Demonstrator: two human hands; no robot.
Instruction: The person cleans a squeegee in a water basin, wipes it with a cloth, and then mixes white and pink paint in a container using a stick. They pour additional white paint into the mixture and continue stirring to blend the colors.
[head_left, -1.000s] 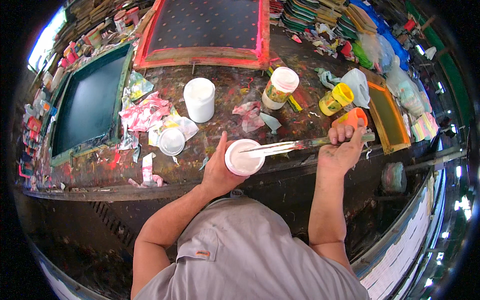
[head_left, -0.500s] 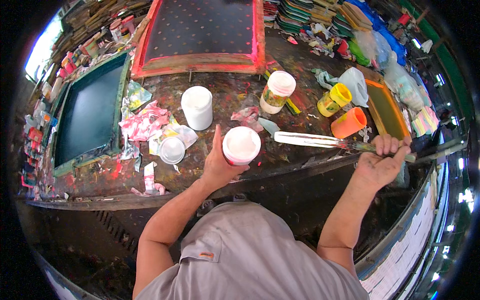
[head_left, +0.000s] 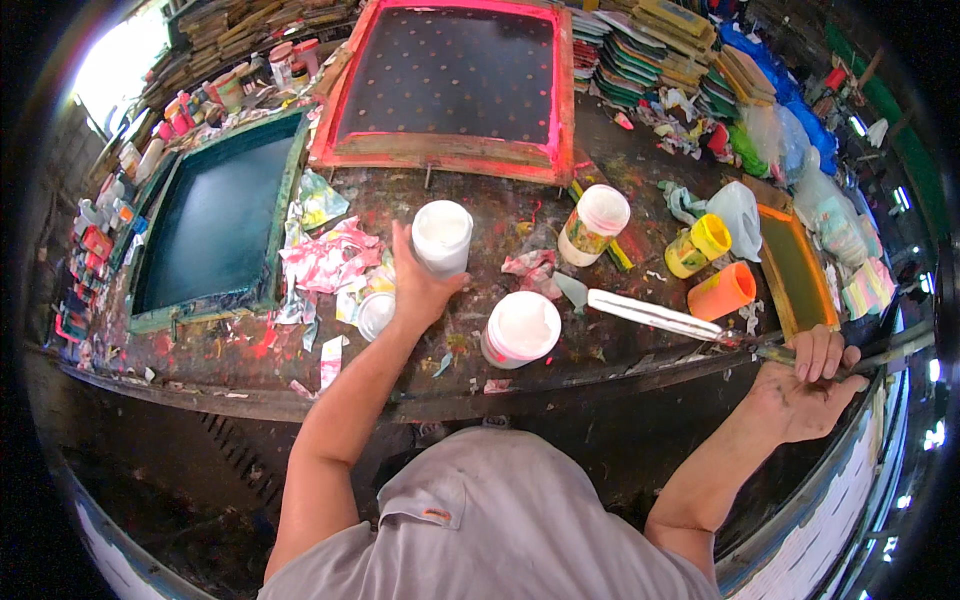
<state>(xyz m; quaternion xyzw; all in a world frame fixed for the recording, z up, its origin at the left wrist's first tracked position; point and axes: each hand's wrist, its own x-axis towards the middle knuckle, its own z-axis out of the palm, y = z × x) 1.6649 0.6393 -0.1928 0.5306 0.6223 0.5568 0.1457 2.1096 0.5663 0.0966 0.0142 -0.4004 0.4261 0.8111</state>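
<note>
My left hand is wrapped round the lower part of a white plastic jar standing on the stained worktable. To its right, nearer the table's front edge, an open white tub filled with pale paint stands untouched. In my right hand is the handle of a long spatula, its blade coated in white paint and pointing left over the table. Beside my left wrist lies a translucent round lid. Another pale-topped jar with a colourful label stands farther back.
A pink-edged printing screen is at the back, with a green-framed screen to the left. Yellow and orange containers stand at right. Paint-stained rags lie beyond my left forearm.
My left hand has let go of the open tub and moved left and back to grip the white jar. The spatula remains in my right hand. The whole view has shifted.
</note>
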